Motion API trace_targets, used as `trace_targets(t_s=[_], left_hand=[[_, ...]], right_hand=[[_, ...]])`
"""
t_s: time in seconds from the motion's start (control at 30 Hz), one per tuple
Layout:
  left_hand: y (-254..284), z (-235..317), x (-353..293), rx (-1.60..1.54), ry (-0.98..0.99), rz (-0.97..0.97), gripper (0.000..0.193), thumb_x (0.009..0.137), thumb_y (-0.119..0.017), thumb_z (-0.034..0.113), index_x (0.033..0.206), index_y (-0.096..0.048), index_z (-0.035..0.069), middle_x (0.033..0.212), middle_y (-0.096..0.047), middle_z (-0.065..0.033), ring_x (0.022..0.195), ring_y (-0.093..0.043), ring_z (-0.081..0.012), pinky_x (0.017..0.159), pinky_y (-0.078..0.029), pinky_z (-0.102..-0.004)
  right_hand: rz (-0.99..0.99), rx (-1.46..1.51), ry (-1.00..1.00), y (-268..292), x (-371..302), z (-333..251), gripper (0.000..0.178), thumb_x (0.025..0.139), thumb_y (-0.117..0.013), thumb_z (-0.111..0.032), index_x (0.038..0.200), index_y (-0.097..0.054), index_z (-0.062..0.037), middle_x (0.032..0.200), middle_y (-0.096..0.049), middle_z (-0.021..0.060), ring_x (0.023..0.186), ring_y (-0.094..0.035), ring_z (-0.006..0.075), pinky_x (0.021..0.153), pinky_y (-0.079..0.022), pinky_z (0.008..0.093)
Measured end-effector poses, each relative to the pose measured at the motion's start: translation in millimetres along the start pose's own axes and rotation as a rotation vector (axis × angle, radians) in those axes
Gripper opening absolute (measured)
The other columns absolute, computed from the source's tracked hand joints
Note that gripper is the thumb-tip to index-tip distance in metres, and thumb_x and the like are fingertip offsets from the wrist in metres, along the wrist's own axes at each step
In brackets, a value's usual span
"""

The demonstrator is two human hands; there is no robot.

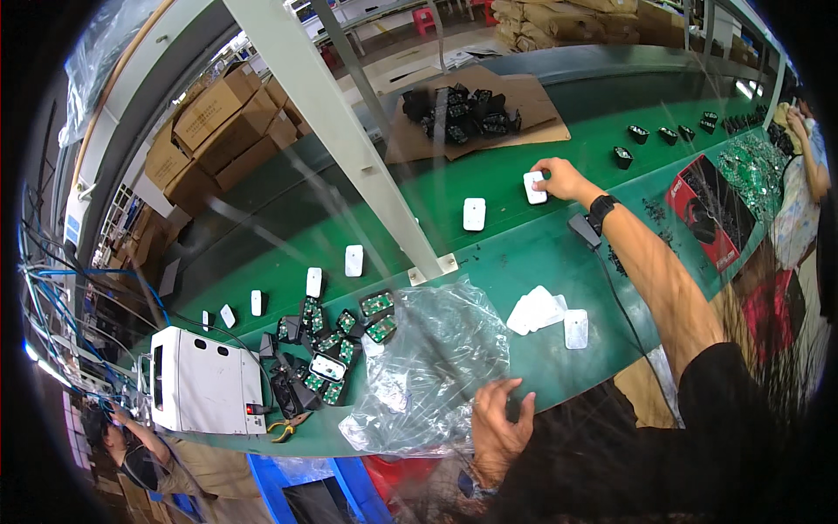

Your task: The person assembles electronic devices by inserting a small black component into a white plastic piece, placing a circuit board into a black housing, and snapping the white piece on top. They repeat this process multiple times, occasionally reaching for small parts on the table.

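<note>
My right hand (563, 179), a dark watch on its wrist, is closed on a white rounded rectangular plastic case (533, 190) over the green conveyor belt. Just to its left on the belt lies a similar white case (474, 214). My left hand (499, 424) is at the near edge of the green worktable with its fingers apart, holding nothing, beside a clear plastic bag (436, 349). Beyond it on the table sit a small pile of white flat pieces (534, 311) and a single white piece (576, 329).
Black housings with green circuit boards (339, 345) are heaped left of the bag, near a white machine (209, 380) and yellow-handled pliers (284, 430). A metal post (349, 140) rises between belt and table. Cardboard (541, 105) bears black parts. A corded black device (584, 231) lies near my right forearm.
</note>
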State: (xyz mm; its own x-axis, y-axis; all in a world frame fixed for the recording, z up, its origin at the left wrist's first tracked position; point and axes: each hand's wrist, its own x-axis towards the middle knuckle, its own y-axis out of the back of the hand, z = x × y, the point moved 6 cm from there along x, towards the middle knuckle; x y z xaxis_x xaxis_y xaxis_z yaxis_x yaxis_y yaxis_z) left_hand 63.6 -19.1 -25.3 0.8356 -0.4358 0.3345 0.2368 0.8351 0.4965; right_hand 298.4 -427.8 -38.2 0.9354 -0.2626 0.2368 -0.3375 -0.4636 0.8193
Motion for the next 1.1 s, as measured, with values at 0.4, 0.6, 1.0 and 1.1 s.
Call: trace_targets(t_s=[0.4, 0.6, 1.0, 1.1], left_hand=[[-52, 23, 72, 0.472, -0.195, -0.136, 0.046, 0.083, -0.071, 0.01, 0.125, -0.055, 0.0, 0.123, -0.057, -0.0201, 0.112, -0.056, -0.0387, 0.099, -0.046, -0.0456], [-89, 24, 94, 0.547, -0.236, -0.178, 0.049, 0.078, -0.073, 0.007, 0.125, -0.058, 0.004, 0.128, -0.059, -0.0178, 0.12, -0.052, -0.0406, 0.102, -0.041, -0.0509], [-50, 27, 77, 0.32, -0.176, -0.015, 0.046, 0.075, -0.075, -0.004, 0.118, -0.058, 0.004, 0.118, -0.06, -0.0114, 0.11, -0.061, -0.0268, 0.094, -0.051, -0.0371], [-33, 14, 58, -0.354, 0.175, -0.079, 0.043, 0.077, -0.073, -0.014, 0.116, -0.062, -0.001, 0.123, -0.051, -0.0125, 0.114, -0.057, -0.0237, 0.101, -0.05, -0.0372]], right_hand=[[-0.031, 0.365, 0.181, 87, -88, -78, 0.045, 0.084, -0.077, -0.023, 0.119, -0.061, -0.0005, 0.108, -0.07, 0.0151, 0.086, -0.067, 0.0259, 0.079, -0.055, 0.0374], [0.0, 0.162, 0.116, 161, -225, -58, 0.021, 0.082, -0.071, -0.011, 0.1, -0.067, -0.0013, 0.086, -0.067, 0.0129, 0.076, -0.066, 0.0261, 0.07, -0.054, 0.0366], [0.151, -0.052, 0.001, 136, -292, 26, 0.008, 0.08, -0.068, -0.008, 0.085, -0.07, -0.0024, 0.084, -0.064, 0.0103, 0.082, -0.065, 0.0288, 0.073, -0.054, 0.0406], [0.104, -0.15, 0.072, 126, -284, 23, 0.007, 0.08, -0.067, -0.01, 0.082, -0.07, -0.0041, 0.085, -0.065, 0.0103, 0.085, -0.065, 0.0298, 0.076, -0.055, 0.0414]])
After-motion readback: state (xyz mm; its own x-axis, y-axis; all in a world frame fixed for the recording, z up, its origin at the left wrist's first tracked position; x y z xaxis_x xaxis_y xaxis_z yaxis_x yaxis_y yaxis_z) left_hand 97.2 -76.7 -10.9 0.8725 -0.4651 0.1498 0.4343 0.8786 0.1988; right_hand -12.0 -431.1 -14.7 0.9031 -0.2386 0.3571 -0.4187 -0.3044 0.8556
